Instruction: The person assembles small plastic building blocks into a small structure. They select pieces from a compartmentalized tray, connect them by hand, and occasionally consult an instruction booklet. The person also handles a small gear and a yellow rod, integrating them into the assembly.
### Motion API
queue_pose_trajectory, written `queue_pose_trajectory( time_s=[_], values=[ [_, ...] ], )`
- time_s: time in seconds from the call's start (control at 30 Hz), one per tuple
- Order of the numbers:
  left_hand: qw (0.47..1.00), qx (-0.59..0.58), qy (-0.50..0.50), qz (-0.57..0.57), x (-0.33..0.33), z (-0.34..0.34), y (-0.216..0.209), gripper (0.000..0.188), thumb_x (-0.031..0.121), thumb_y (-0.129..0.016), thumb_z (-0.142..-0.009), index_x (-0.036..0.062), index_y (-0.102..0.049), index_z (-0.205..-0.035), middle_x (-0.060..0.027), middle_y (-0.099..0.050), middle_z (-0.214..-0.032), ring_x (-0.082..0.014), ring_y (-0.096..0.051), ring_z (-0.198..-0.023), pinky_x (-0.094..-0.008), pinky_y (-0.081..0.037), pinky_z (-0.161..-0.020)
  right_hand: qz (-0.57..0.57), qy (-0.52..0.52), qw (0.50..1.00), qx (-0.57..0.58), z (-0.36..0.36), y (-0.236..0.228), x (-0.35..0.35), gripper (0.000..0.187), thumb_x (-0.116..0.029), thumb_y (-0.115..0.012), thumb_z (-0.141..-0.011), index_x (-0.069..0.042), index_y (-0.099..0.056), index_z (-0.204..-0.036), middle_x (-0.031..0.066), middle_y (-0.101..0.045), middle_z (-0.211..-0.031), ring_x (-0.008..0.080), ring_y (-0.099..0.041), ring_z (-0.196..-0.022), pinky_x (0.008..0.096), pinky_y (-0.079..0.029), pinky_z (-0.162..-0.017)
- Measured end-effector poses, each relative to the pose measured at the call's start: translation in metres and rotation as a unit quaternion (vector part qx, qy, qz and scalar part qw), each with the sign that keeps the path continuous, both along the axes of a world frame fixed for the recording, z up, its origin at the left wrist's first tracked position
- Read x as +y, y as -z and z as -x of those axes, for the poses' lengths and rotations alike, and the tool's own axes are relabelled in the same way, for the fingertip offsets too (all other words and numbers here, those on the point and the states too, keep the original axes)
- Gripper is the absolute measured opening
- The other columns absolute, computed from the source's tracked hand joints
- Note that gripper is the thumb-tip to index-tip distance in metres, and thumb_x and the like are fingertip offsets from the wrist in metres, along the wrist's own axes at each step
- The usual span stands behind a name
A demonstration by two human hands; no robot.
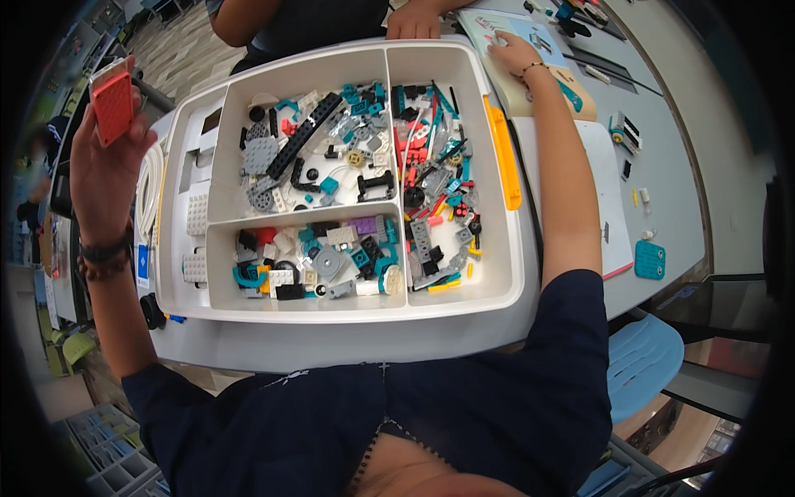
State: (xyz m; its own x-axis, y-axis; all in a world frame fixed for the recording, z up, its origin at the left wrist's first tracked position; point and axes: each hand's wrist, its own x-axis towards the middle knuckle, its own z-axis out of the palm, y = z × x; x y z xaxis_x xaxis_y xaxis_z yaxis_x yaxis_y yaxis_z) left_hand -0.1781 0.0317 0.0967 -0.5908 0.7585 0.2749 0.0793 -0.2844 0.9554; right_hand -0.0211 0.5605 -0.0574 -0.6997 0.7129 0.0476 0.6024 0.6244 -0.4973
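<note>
My left hand (109,170) is raised at the left, beside the tray. Its fingers are closed around a flat red rectangular block (113,108) with rows of small dots on its face. At the far right my right hand (515,56) rests over an open picture booklet (515,95). Its fingers are bent together, and a small pale thing shows at the tips, too small to name. Between my arms stands a white sorting tray (331,313) with compartments full of loose building bricks. A long black beam (305,134) lies across the pieces in the upper compartment.
Another person's hand (414,20) rests by the tray's far edge. A yellow latch (501,153) sticks out on the tray's right side. Small loose pieces and a teal plate (650,260) lie on the table at right. A blue chair (646,364) stands near me.
</note>
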Motion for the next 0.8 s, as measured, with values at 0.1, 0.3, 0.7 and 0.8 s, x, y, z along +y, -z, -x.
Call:
queue_pose_trajectory(
  time_s=[0.1, 0.3, 0.7, 0.8],
  values=[
    [0.997, -0.069, -0.044, 0.009, 0.011, -0.071, 0.008, 0.056, 0.037, -0.040, -0.093, -0.0032, -0.031, -0.131, -0.0096, -0.052, -0.099, -0.0104, -0.044, -0.066, -0.0274, -0.040, -0.063, 0.042, -0.039, 0.995, 0.078, -0.009, 0.002, 0.019, 0.059, -0.033, -0.061, -0.078, -0.011, -0.044, -0.130, 0.0050, -0.060, -0.079, 0.0102, -0.054, -0.059, 0.0281, -0.046, -0.051],
    [0.989, -0.136, 0.038, 0.052, 0.010, -0.142, 0.043, 0.056, 0.040, -0.068, -0.074, 0.0036, -0.035, -0.100, -0.0031, -0.035, -0.086, -0.0070, -0.041, -0.069, -0.0183, -0.040, -0.050, 0.163, -0.218, 0.954, 0.127, -0.046, -0.102, -0.074, 0.021, -0.015, -0.062, -0.082, -0.001, -0.061, -0.098, 0.0087, -0.061, -0.095, 0.0154, -0.055, -0.092, 0.0259, -0.043, -0.080],
    [0.985, -0.147, 0.035, 0.082, 0.012, -0.149, 0.057, 0.074, 0.038, -0.063, -0.080, -0.0044, -0.029, -0.129, -0.0063, -0.047, -0.103, -0.0193, -0.056, -0.099, -0.0324, -0.052, -0.081, -0.212, -0.520, 0.814, -0.145, -0.044, -0.069, -0.185, 0.007, -0.010, -0.068, -0.068, -0.009, -0.068, -0.075, 0.0033, -0.062, -0.085, 0.0204, -0.056, -0.088, 0.0342, -0.043, -0.079],
    [0.973, -0.223, 0.006, 0.066, 0.022, -0.158, 0.052, 0.068, 0.033, -0.069, -0.076, -0.0005, -0.035, -0.125, -0.0079, -0.053, -0.105, -0.0157, -0.055, -0.102, -0.0305, -0.047, -0.085, -0.311, -0.532, 0.770, -0.164, -0.046, -0.072, -0.193, 0.002, -0.010, -0.065, -0.068, -0.010, -0.066, -0.070, 0.0017, -0.061, -0.084, 0.0180, -0.055, -0.087, 0.0330, -0.040, -0.082]
  ],
)
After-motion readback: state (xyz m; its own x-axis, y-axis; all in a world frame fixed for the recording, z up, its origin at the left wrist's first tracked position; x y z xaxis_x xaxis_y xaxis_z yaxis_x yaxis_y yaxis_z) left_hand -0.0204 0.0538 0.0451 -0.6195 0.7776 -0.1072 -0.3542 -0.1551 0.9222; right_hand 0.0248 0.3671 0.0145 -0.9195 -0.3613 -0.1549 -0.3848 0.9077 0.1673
